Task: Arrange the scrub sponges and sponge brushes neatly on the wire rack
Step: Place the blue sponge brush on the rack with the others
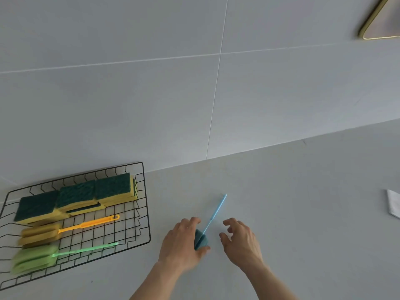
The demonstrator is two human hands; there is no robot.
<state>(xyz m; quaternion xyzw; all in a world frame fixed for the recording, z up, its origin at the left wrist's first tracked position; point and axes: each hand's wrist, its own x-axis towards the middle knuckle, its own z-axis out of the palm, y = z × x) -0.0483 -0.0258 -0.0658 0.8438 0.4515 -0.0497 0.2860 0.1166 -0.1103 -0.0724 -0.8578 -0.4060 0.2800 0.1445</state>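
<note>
A black wire rack (pixel 145 213) sits at the left on the grey counter. Along its back lie several green-and-yellow scrub sponges (pixel 75 194) in a row. In front of them lie an orange sponge brush (pixel 65 229) and a green sponge brush (pixel 49 255), handles pointing right. A blue sponge brush (pixel 213 215) rests on the counter right of the rack, handle pointing away. My left hand (pixel 181 243) is closed around its blue sponge head. My right hand (pixel 242 241) hovers just right of the handle, fingers apart and holding nothing.
A grey tiled wall (pixel 194 83) rises behind the counter. A white folded cloth (pixel 392 203) lies at the right edge. A gold-rimmed object (pixel 376 20) hangs at the top right.
</note>
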